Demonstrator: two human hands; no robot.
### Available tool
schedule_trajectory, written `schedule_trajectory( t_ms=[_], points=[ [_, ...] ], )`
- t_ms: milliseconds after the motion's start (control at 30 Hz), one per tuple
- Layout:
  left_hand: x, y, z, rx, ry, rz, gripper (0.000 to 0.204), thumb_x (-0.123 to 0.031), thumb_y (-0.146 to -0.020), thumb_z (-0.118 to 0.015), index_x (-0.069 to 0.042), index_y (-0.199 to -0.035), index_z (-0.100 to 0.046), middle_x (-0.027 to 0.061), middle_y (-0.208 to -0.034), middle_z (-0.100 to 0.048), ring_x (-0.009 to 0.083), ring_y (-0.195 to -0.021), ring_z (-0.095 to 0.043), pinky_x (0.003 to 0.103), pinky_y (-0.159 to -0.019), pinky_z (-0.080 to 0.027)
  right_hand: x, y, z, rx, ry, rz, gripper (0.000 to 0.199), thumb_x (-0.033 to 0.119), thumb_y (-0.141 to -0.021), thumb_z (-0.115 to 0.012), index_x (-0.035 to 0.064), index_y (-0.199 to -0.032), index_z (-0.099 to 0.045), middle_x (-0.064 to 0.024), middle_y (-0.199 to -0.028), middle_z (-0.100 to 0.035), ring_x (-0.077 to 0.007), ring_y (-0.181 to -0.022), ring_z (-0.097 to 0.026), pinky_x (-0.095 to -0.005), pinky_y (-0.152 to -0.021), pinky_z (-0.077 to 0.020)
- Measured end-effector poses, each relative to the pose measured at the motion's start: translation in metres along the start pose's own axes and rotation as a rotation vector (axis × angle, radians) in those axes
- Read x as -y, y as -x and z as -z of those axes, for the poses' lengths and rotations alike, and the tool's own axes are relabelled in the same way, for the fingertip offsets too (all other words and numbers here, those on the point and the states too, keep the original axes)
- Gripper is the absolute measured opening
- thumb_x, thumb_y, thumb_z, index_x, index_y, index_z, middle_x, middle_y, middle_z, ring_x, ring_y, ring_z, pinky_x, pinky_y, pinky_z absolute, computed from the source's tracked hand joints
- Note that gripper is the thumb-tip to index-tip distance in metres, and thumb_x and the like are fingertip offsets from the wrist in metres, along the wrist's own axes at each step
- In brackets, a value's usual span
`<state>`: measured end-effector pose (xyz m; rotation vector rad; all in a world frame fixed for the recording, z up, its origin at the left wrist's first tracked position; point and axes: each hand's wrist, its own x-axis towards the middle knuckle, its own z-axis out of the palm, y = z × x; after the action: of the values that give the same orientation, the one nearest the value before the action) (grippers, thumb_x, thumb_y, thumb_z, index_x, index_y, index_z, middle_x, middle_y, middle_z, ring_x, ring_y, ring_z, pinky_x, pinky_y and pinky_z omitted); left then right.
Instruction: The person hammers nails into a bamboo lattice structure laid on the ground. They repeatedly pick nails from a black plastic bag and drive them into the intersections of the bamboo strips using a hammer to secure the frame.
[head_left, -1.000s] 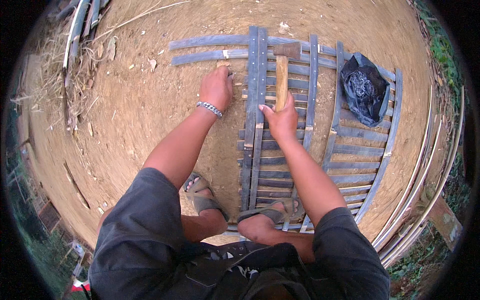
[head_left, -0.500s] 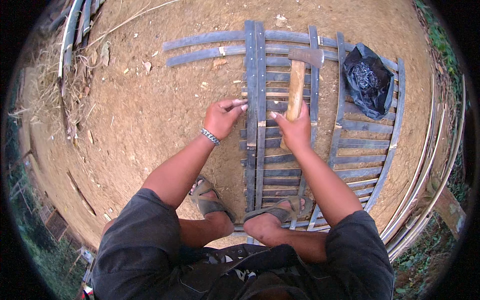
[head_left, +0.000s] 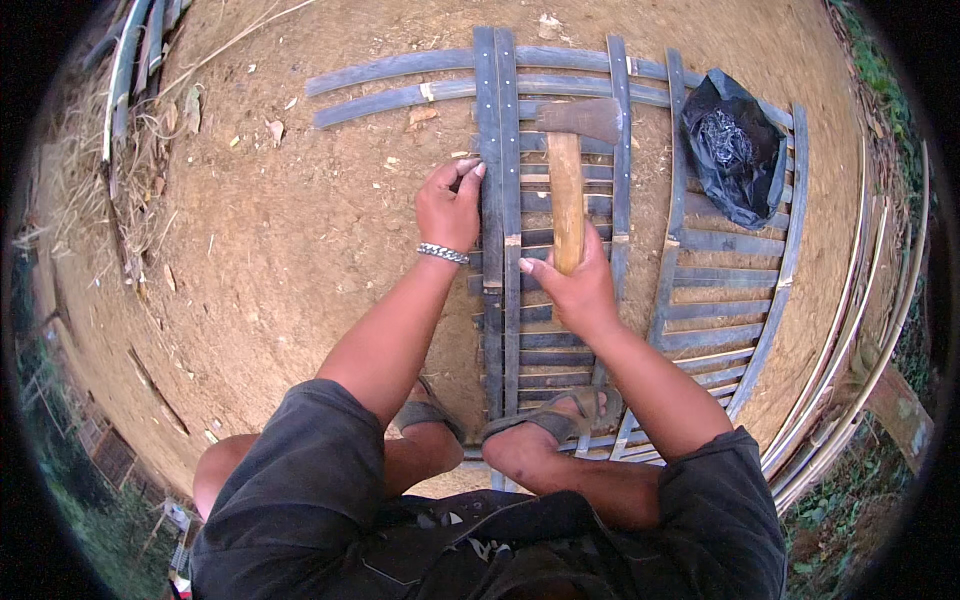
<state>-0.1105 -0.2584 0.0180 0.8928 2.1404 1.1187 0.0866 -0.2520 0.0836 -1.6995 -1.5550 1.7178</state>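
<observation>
From the head view, the person crouches on bare dirt ground (head_left: 280,230) over a flat lattice of grey bamboo slats (head_left: 640,290). The right hand (head_left: 572,290) is clenched around the wooden handle of a hammer (head_left: 568,180), whose dark metal head points away from the person and sits over the crossing slats near the top of the lattice. The left hand (head_left: 450,205), with a metal bracelet (head_left: 442,253) at the wrist, pinches something too small to make out between thumb and fingertips, right against the left edge of the doubled upright slat (head_left: 498,130). A sandalled foot (head_left: 545,425) rests on the lattice's near end. A black plastic bag (head_left: 735,150) lies open on the lattice's upper right corner, well apart from both hands.
</observation>
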Motion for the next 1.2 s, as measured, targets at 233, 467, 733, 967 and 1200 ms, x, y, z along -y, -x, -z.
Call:
schedule_trajectory(
  t_ms=[233,467,733,967,1200],
  points=[
    [0.001,-0.004,0.006,0.043,-0.121,-0.212,0.013,-0.014,-0.091,-0.073,-0.001,-0.095,-0.074,0.0155,-0.093,-0.072,0.032,-0.086,-0.07,0.038,-0.078,-0.054,0.001,0.009,0.002,0.012,0.0,-0.003,0.071,0.013,-0.081,-0.087,0.001,-0.137,-0.045,0.0016,-0.082,-0.055,-0.0093,-0.073,-0.053,-0.0279,-0.067,-0.0477],
    [0.002,-0.012,0.013,0.111,-0.204,-0.36,0.012,-0.014,-0.088,-0.075,-0.004,-0.095,-0.076,0.0134,-0.092,-0.071,0.0349,-0.084,-0.069,0.041,-0.075,-0.055,-0.001,0.009,0.01,0.002,0.099,0.004,0.07,0.026,-0.085,-0.083,0.0032,-0.14,-0.047,-0.0114,-0.088,-0.066,-0.0242,-0.079,-0.067,-0.0393,-0.073,-0.0535],
    [0.006,0.006,-0.017,-0.12,-0.045,-0.194,0.012,-0.013,-0.083,-0.08,-0.003,-0.089,-0.078,0.0136,-0.089,-0.072,0.0322,-0.084,-0.068,0.041,-0.08,-0.053,-0.018,0.0,0.021,-0.005,0.322,0.279,0.064,0.028,-0.093,-0.072,0.0031,-0.146,-0.044,-0.03,-0.114,-0.068,-0.0495,-0.105,-0.067,-0.0515,-0.087,-0.054],
    [-0.012,0.026,-0.047,-0.361,-0.231,0.019,0.009,-0.02,-0.086,-0.077,-0.011,-0.089,-0.078,0.0056,-0.091,-0.067,0.0274,-0.094,-0.063,0.042,-0.093,-0.04,-0.009,0.004,0.025,0.003,0.337,0.211,0.065,0.027,-0.092,-0.074,0.0033,-0.145,-0.045,-0.0263,-0.113,-0.069,-0.0447,-0.1,-0.07,-0.0475,-0.086,-0.0547],
    [-0.003,0.03,-0.054,-0.431,-0.278,-0.048,0.008,-0.019,-0.088,-0.075,-0.012,-0.091,-0.076,0.0062,-0.09,-0.066,0.026,-0.093,-0.062,0.041,-0.087,-0.038,0.014,0.004,0.04,0.128,0.32,0.108,0.062,0.026,-0.094,-0.072,0.0032,-0.145,-0.045,-0.0264,-0.117,-0.068,-0.0438,-0.105,-0.069,-0.0466,-0.089,-0.0536]
  ],
)
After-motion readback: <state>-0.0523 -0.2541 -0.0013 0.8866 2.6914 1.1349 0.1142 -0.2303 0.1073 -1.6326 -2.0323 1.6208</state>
